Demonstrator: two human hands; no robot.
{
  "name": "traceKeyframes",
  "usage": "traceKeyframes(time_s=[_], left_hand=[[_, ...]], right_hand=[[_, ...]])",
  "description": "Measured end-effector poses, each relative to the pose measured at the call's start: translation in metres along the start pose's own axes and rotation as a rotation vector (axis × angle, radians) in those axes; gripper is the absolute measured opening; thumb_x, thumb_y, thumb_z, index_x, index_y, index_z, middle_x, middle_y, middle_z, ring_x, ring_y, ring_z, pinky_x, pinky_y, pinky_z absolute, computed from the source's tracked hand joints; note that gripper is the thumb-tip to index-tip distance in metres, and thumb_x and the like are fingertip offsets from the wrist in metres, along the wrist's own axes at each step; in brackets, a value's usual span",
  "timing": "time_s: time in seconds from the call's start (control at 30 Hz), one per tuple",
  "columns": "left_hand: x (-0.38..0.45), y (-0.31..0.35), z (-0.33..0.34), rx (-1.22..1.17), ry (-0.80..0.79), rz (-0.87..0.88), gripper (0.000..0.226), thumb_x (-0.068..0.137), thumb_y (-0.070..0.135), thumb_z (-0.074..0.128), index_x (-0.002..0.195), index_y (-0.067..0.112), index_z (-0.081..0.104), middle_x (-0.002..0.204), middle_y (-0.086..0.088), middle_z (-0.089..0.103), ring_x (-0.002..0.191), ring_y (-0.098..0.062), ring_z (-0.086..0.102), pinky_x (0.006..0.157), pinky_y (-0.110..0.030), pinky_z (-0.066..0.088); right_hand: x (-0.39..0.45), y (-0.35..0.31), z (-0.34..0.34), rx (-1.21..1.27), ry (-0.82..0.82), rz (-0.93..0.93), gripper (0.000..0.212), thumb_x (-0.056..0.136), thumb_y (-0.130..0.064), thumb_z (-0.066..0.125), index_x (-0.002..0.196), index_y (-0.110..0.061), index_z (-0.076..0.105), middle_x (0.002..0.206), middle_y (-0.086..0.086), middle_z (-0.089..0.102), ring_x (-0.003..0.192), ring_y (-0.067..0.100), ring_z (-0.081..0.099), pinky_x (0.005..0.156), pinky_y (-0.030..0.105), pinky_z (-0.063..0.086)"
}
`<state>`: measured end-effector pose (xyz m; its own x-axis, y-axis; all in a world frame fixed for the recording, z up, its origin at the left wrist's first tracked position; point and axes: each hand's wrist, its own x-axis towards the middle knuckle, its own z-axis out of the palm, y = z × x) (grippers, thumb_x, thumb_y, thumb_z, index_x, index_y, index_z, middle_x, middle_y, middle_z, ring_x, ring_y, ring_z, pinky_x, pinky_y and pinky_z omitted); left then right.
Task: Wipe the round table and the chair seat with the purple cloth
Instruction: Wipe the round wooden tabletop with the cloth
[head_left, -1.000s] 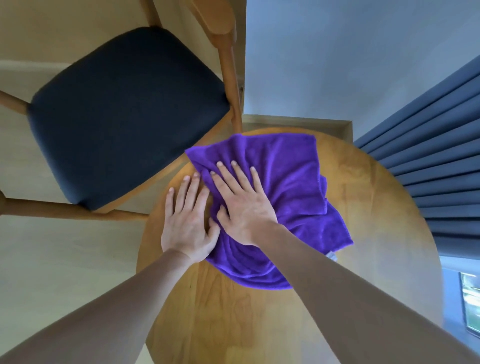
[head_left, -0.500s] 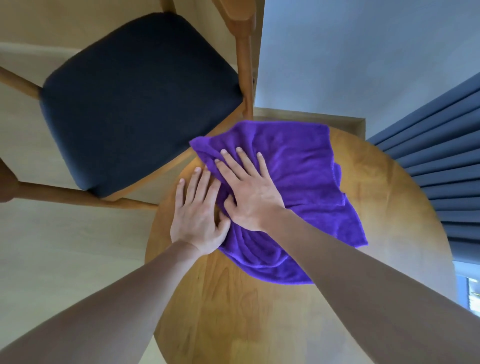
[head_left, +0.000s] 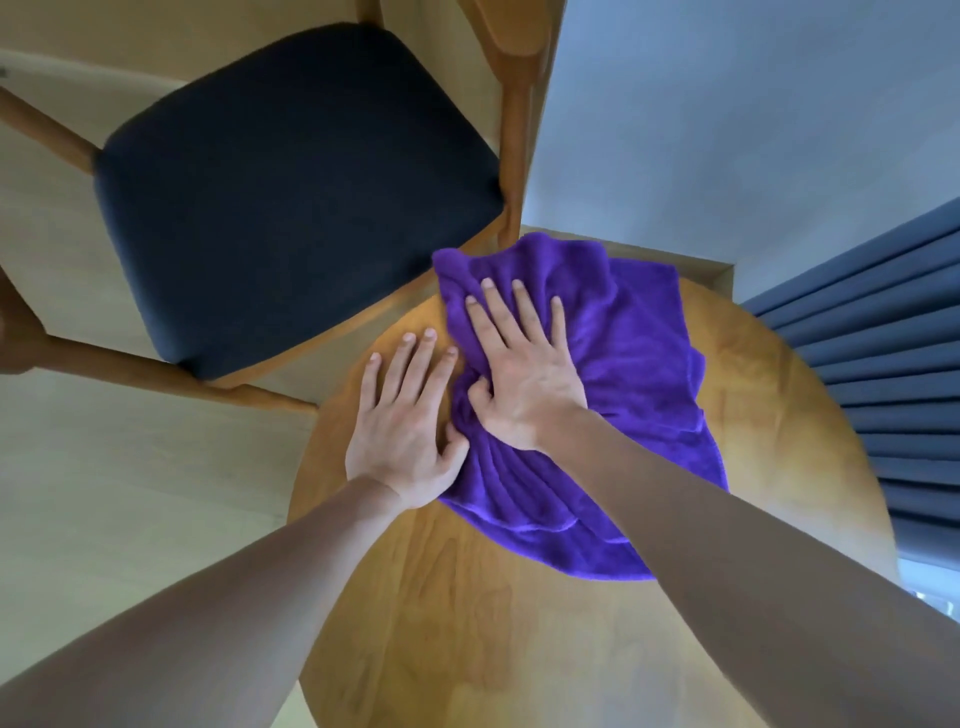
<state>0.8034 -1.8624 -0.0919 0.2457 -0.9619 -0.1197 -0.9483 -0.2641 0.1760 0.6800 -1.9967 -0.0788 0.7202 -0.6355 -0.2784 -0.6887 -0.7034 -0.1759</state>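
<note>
Head view, looking down. The right hand (head_left: 524, 379) lies flat, palm down, on the purple cloth (head_left: 623, 415), its fingers (head_left: 488, 317) straight and spread toward the upper centre of the frame; the thumb is tucked into a fold at the cloth's left edge. The left hand (head_left: 405, 426) lies flat, palm down, on the bare wood of the round table (head_left: 779, 441) just left of the cloth, fingers straight, thumb touching the cloth's edge; it grasps nothing. Both forearms enter from the lower corners of the frame.

The purple cloth is spread in loose wrinkles over the upper part of the table top, centre-right of the frame; its far edge is bunched at the table's upper rim, next to the chair frame. The table top is round, of warm-toned wood with visible grain, and fills the lower centre and right.

The chair seat (head_left: 291, 192), a dark navy cushion on a wooden chair frame (head_left: 514, 130), occupies the upper left, its near corner just beside the table rim. No containers are in view.

Room: pale floor (head_left: 104, 493) at left, a light blue-grey wall (head_left: 727, 104) at upper right, and pleated blue curtains (head_left: 883, 364) along the right edge.
</note>
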Motion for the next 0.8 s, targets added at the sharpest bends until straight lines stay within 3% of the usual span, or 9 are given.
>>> traceKeyframes(time_s=[0.13, 0.33, 0.5, 0.6, 0.7, 0.8], left_hand=[[-0.001, 0.001, -0.005, -0.077, -0.013, 0.004, 0.081, 0.081, 0.044, 0.044, 0.155, 0.013, 0.037, 0.171, -0.008, 0.019, 0.159, -0.023, 0.008, 0.127, -0.055, 0.011], [-0.012, -0.014, -0.014, -0.189, -0.035, -0.013, 0.091, 0.079, 0.046, 0.049, 0.16, 0.012, 0.025, 0.172, -0.006, 0.01, 0.159, -0.019, 0.001, 0.129, -0.05, 0.009], [-0.034, -0.034, -0.011, -0.073, -0.023, -0.203, 0.082, 0.083, 0.051, 0.045, 0.156, 0.014, 0.029, 0.166, -0.011, 0.024, 0.151, -0.032, 0.026, 0.121, -0.054, 0.031], [-0.034, -0.033, -0.009, -0.087, -0.043, -0.231, 0.084, 0.081, 0.052, 0.046, 0.156, 0.02, 0.029, 0.166, -0.007, 0.023, 0.142, -0.033, 0.036, 0.107, -0.052, 0.043], [-0.033, -0.034, -0.012, -0.103, -0.069, -0.221, 0.083, 0.08, 0.048, 0.046, 0.156, 0.023, 0.028, 0.168, -0.005, 0.018, 0.141, -0.033, 0.035, 0.106, -0.053, 0.043], [-0.033, -0.034, -0.014, -0.103, -0.087, -0.217, 0.079, 0.079, 0.046, 0.045, 0.153, 0.022, 0.03, 0.169, -0.006, 0.017, 0.14, -0.034, 0.035, 0.107, -0.052, 0.042]], right_hand=[[-0.01, -0.005, 0.003, 0.025, -0.011, -0.071, 0.085, 0.087, -0.042, 0.033, 0.164, -0.022, 0.006, 0.172, -0.001, -0.006, 0.158, 0.027, -0.008, 0.126, 0.055, -0.005], [-0.047, -0.016, 0.012, 0.071, -0.009, -0.1, 0.085, 0.083, -0.04, 0.036, 0.164, -0.02, 0.016, 0.172, 0.0, -0.001, 0.158, 0.026, -0.004, 0.126, 0.055, -0.002], [-0.039, -0.016, 0.014, -0.043, -0.065, -0.371, 0.087, 0.082, -0.042, 0.036, 0.164, -0.025, 0.012, 0.172, -0.004, -0.003, 0.158, 0.024, -0.008, 0.125, 0.056, -0.005], [-0.006, -0.024, 0.008, -0.028, -0.021, -0.207, 0.085, 0.083, -0.049, 0.033, 0.163, -0.03, 0.012, 0.172, -0.007, -0.002, 0.158, 0.025, -0.007, 0.124, 0.059, -0.006], [0.014, -0.05, 0.007, 0.012, 0.022, 0.027, 0.083, 0.085, -0.051, 0.027, 0.163, -0.03, 0.011, 0.172, -0.005, 0.0, 0.158, 0.03, -0.006, 0.122, 0.063, -0.006], [0.007, -0.064, 0.011, 0.034, 0.037, -0.005, 0.079, 0.086, -0.046, 0.025, 0.163, -0.032, 0.015, 0.172, -0.009, 0.004, 0.158, 0.032, -0.003, 0.121, 0.066, -0.008]])
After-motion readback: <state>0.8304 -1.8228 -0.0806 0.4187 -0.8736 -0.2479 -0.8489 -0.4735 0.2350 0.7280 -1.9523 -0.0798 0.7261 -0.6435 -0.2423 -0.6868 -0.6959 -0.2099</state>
